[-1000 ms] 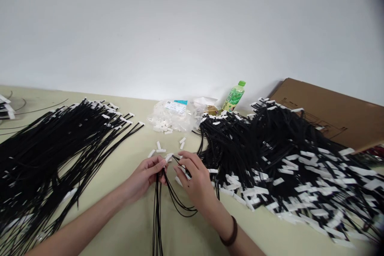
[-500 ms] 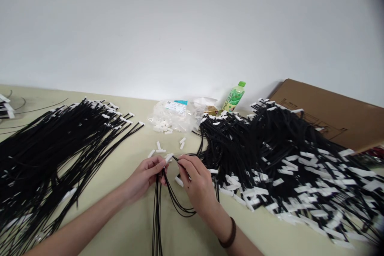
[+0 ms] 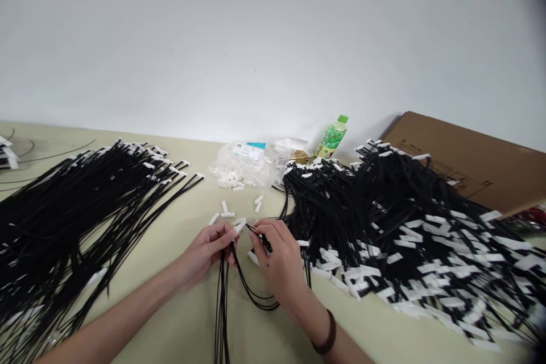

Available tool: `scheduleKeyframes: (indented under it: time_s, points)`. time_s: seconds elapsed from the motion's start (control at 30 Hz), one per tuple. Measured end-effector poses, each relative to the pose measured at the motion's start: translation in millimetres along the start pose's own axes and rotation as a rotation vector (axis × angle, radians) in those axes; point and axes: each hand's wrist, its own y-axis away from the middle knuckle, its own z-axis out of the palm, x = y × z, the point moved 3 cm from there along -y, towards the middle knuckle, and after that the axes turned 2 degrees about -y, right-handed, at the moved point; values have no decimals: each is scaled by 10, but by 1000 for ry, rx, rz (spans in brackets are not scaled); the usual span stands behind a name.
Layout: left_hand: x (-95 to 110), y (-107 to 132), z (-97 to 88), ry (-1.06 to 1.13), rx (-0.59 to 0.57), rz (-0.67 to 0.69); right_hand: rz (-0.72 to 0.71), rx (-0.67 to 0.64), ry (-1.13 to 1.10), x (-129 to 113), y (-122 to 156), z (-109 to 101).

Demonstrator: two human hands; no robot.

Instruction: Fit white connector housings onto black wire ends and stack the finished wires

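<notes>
The left hand (image 3: 209,250) is pinching a white clip (image 3: 239,226) and black cords (image 3: 222,296). The right hand (image 3: 279,259) is gripping one cord's end beside it.

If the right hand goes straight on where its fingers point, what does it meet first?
Probably the white clip pinched in the left hand: the right hand, pinching a black cord, points away and leftward at it, nearly touching. Depth is unclear.

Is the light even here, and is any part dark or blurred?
Head view: soft, even light, no glare on the wall; faint shadows under the left hand and right hand; the black cords they pinch look sharp; the right corners darken and blur.
</notes>
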Motion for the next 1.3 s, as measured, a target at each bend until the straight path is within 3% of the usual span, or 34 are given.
scheduleKeyframes:
  time_s: [0.27, 0.57, 0.77, 1.3]
  points:
    - [-31, -21, -6, -65, 6, 17, -114, 29, 92, -92, -14, -24]
    - [-24, -5, -16, -48, -5, 7, -18, -37, -103, -21, 7, 20]
    - [-18, 0, -13, -51, -45, -41, 40, -151, -285, -6, 5, 42]
    - [-9, 8, 0, -68, -72, -32, 100, -85, -402, 6, -11, 70]
